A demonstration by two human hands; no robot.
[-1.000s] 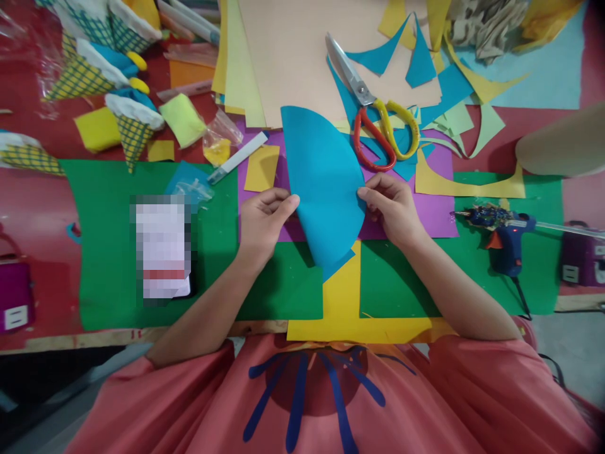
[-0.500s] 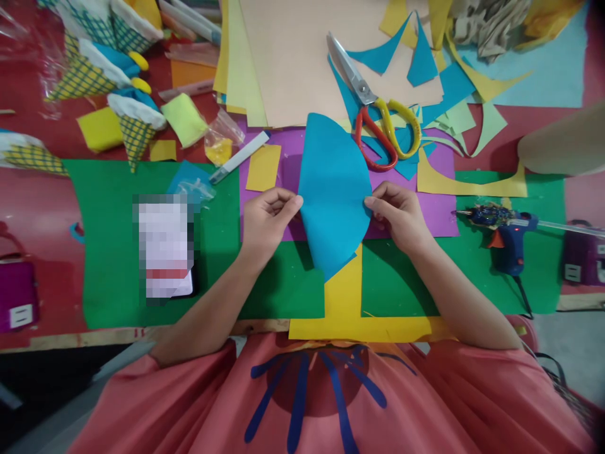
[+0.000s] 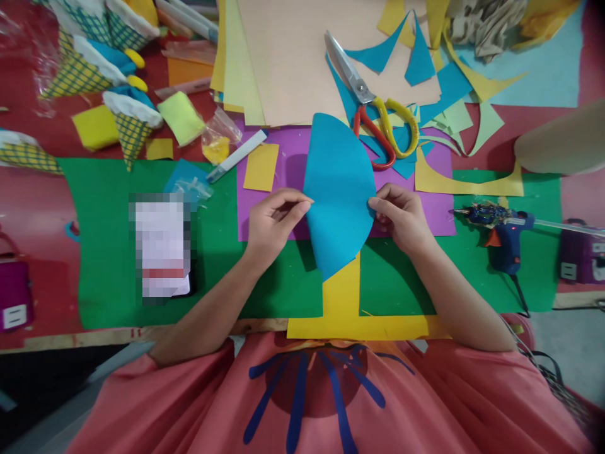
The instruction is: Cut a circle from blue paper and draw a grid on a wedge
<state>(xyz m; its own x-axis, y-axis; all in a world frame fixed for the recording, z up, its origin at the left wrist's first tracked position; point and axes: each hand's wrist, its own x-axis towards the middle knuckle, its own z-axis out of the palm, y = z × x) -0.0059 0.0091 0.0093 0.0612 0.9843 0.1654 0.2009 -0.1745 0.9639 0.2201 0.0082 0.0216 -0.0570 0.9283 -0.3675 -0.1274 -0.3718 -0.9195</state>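
Note:
A blue half-round sheet of craft paper or foam (image 3: 339,195) is held up between my two hands, its straight edge to the left and its curve to the right. My left hand (image 3: 278,221) pinches the straight edge with thumb and forefinger. At the curved edge, my right hand (image 3: 397,211) grips the sheet, thumb on top and the other fingers curled. Beneath lie a purple sheet (image 3: 437,217) and a yellow strip (image 3: 341,299). Scissors (image 3: 362,91) with one red and one yellow handle rest open just beyond the blue sheet.
A blue glue gun (image 3: 509,243) lies at right, beside a pale cylinder (image 3: 562,142). On the left are a blurred-out phone (image 3: 163,246), a cutter knife (image 3: 236,156) and several checked cone-shaped pieces (image 3: 130,123). Blue offcuts (image 3: 420,57) and stacked peach sheets (image 3: 293,57) lie at the back.
The blue sheet has shifted slightly right in view, and my left hand has moved right with it. Both hands keep their pinch. The surroundings drift slightly left as the view shifts.

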